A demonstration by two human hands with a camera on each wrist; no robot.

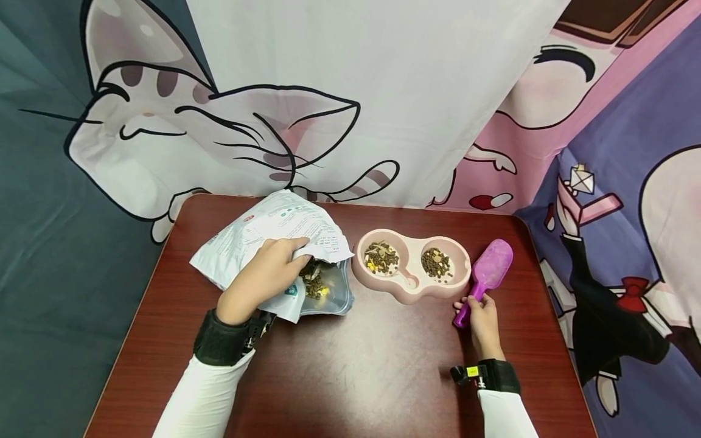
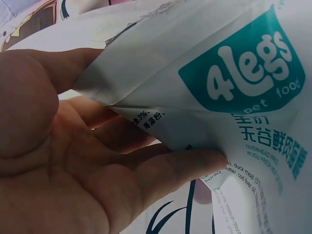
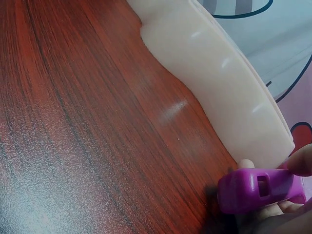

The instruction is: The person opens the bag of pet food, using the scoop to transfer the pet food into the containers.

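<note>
L hand (image 1: 266, 275) pinches bag (image 1: 249, 234); brn tbl (image 1: 356, 371), cartoon drapes (image 1: 394, 79) bhd

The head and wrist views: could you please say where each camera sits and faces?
Head: head-worn, facing forward and down at the table; left grip, right grip, sleeves show.
Left wrist: worn there, facing the bag; left grip shows.
Right wrist: worn there, facing table and bowl; right fingers show.
Head and right wrist both show the scoop.

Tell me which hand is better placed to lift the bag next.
Likely the left hand, which pinches the white bag; the right hand grips the purple scoop, farther away near the pink bowl.
</note>
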